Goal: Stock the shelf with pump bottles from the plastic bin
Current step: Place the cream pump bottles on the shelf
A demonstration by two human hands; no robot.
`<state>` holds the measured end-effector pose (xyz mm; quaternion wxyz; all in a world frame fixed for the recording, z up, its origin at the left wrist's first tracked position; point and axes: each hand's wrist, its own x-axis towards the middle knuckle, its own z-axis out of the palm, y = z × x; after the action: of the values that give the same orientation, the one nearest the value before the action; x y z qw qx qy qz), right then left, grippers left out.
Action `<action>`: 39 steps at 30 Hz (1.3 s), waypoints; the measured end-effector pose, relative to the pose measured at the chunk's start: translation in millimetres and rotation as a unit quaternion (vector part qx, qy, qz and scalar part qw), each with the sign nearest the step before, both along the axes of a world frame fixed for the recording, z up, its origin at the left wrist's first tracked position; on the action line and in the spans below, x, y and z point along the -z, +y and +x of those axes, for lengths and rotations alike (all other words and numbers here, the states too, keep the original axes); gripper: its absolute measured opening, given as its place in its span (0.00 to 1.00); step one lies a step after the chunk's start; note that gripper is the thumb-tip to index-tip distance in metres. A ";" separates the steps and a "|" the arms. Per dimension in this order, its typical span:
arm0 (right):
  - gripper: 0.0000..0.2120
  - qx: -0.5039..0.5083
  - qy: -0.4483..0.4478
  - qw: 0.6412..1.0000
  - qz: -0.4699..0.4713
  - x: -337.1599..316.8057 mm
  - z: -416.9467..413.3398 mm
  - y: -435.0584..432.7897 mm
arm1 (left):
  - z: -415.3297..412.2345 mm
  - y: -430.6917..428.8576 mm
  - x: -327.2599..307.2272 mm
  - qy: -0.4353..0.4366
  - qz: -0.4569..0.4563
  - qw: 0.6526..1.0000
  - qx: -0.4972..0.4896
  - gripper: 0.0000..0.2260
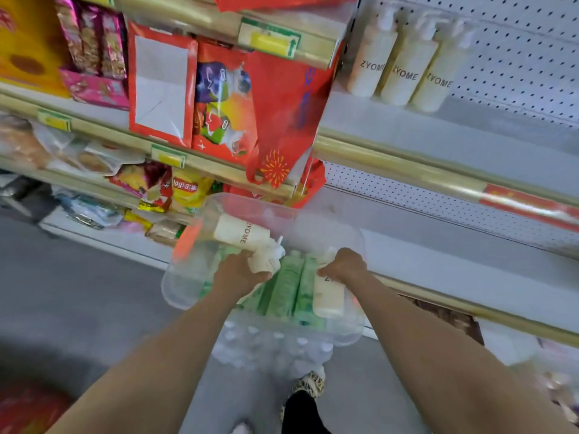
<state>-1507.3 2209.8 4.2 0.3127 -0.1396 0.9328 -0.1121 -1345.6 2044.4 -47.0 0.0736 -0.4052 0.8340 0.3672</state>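
Observation:
A clear plastic bin (183,286) stands on the floor below the shelves and holds several green bottles (286,285) lying flat. Both hands reach into it. My left hand (239,274) grips a cream pump bottle (242,234) near its pump, the body tilted up and to the left. My right hand (344,266) is closed on the top of a second cream pump bottle (329,296) that points toward me. Three cream pump bottles (404,68) marked ZYOME stand side by side on the white upper shelf (438,133) at the right.
Left of that shelf, red gift bags (250,104) and snack packs (188,189) fill the neighbouring shelves. A gold rail (391,161) edges each shelf. The lower white shelf (454,245) runs behind the bin. Grey floor lies to the left, and my shoe (308,385) is below the bin.

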 end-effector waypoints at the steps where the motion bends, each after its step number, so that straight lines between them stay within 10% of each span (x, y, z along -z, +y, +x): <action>1: 0.15 -0.011 0.007 1.000 0.020 1.9 -0.7 -2.7 | -2.3 -1.8 4.2 -0.012 -0.007 1.000 -0.001 0.35; 8: 0.46 -0.029 -0.117 0.993 -0.017 47.1 15.0 -11.3 | -5.5 -10.3 34.3 -0.064 0.037 0.997 0.000 0.42; 13: 0.38 0.105 -0.193 0.968 -0.126 44.1 -2.9 -3.9 | -13.5 -16.4 17.9 -0.012 0.207 0.972 -0.111 0.28; 20: 0.20 0.248 -0.349 0.843 -0.327 -1.0 1.8 11.0 | -5.3 -1.7 -12.6 0.134 0.440 0.872 -0.167 0.19; 33: 0.12 0.155 -0.238 0.791 -0.542 -160.7 -27.0 33.1 | -43.5 27.7 -144.0 0.339 0.482 0.807 -0.031 0.29; 39: 0.34 0.126 -0.111 0.805 -0.569 -216.8 -70.2 33.5 | -67.7 43.5 -178.7 0.378 0.459 0.803 0.033 0.29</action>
<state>-1577.4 2243.3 221.1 0.2614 -0.1605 0.6704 -0.6757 -1413.2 2087.9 131.8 -0.0583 -0.1251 0.5429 0.8284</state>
